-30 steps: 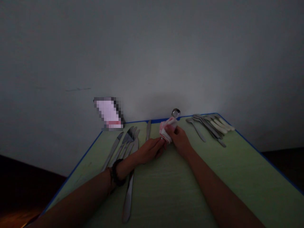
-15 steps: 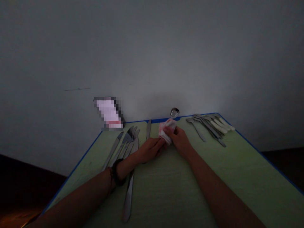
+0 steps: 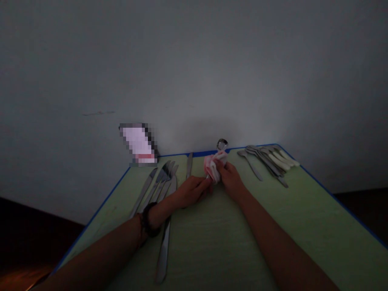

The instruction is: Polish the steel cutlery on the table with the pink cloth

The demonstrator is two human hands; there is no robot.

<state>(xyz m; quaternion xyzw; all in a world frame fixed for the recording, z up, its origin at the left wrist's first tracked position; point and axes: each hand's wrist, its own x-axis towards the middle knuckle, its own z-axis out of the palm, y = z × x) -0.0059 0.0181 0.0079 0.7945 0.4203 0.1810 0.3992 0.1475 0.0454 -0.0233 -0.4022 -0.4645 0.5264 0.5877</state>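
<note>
Near the far edge of the table, a shiny metal ladle [image 3: 222, 144] points its bowl up and away from me. My left hand [image 3: 194, 190] is closed on the near end of its handle. A pink and white cloth [image 3: 214, 165] is wrapped around the handle below the bowl, and my right hand [image 3: 228, 178] grips that cloth. Most of the handle is hidden by the cloth and my fingers. Just beyond my left hand lies a table knife [image 3: 189, 163].
Several knives [image 3: 144, 192] lie on the left, partly behind my left forearm. A pile of spoons and white-handled cutlery [image 3: 269, 159] sits at the far right, with one spoon [image 3: 251, 165] beside it. A blurred-out phone [image 3: 138, 143] leans against the wall [image 3: 194, 72] behind the green table [image 3: 218, 242].
The cloth has bunched up and shifted slightly toward the bowl in my right hand. A bit of the handle now shows between the cloth and my left hand, which has barely moved.
</note>
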